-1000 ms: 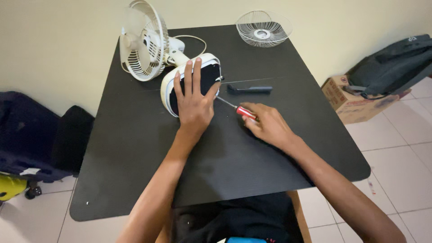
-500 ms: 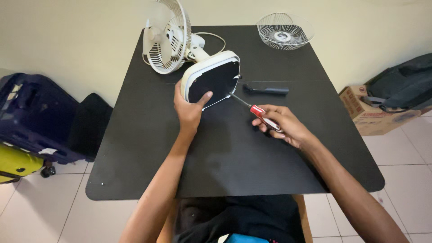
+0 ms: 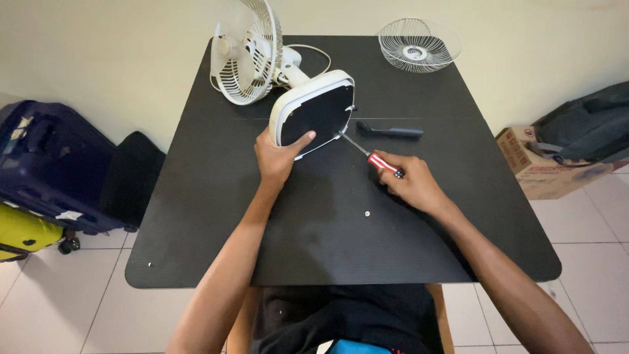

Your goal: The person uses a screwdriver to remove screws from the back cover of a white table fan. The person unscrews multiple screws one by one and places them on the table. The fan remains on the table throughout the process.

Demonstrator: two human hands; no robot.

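Note:
A white table fan [image 3: 262,59] lies on its side on the black table [image 3: 196,196], its dark-bottomed base [image 3: 314,111] tipped toward me. My left hand [image 3: 278,157] grips the lower edge of that base, thumb on the dark underside. My right hand [image 3: 409,183] holds a red-handled screwdriver [image 3: 373,157] whose metal tip touches the base's right rim. A small screw [image 3: 367,213] lies on the table just below my right hand.
A detached wire fan guard [image 3: 419,44] rests at the table's far right corner. A dark plastic part [image 3: 390,132] lies beside the base. Left on the floor are a dark suitcase [image 3: 46,164] and yellow case [image 3: 23,233]; right, a cardboard box [image 3: 534,160] and grey backpack [image 3: 583,128].
My left hand slid from flat on the base's underside down to gripping its lower edge. A small screw now lies on the table below my right hand, which stays on the screwdriver.

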